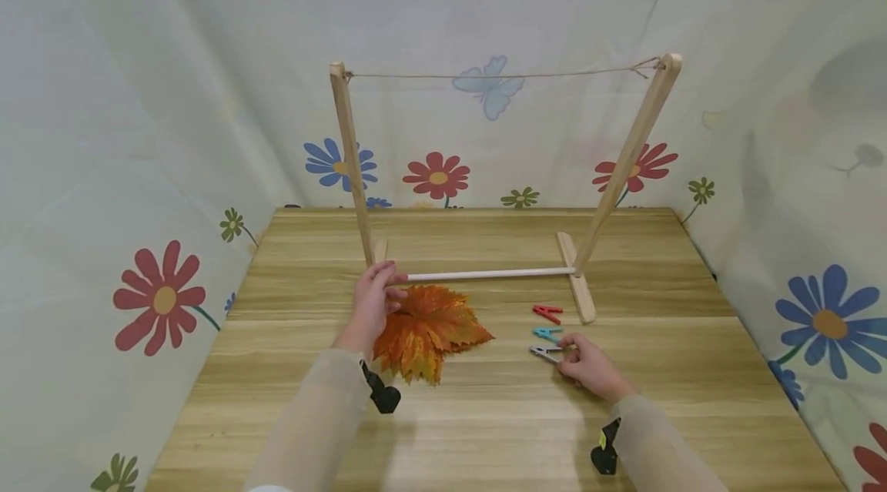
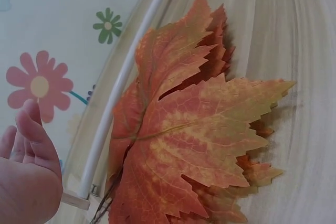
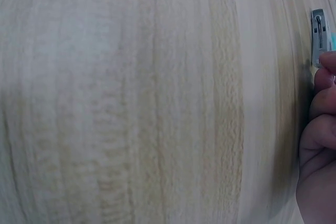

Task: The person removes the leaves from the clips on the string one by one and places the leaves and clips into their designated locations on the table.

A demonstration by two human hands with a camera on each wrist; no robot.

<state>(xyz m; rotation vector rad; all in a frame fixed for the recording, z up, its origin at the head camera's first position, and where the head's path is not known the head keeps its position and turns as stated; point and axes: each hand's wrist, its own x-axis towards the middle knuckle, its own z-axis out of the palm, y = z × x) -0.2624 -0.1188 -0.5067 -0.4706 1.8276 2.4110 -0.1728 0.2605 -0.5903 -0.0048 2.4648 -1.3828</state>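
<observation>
1. Looks like a staged craft corner rather than a lived-in room.
2. Enclosed on three sides by a pale cloth backdrop (image 1: pixel 138 92) printed with flowers and butterflies.
3. Furnished only with a wooden table (image 1: pixel 485 415).
4. Set with a small wooden rack (image 1: pixel 485 169) strung with twine (image 1: pixel 499 76), plus tiny coloured pegs (image 1: pixel 547 330).

Head camera looks down across the table (image 1: pixel 485 415); wrist cameras sit close above its surface, sharing it.
</observation>
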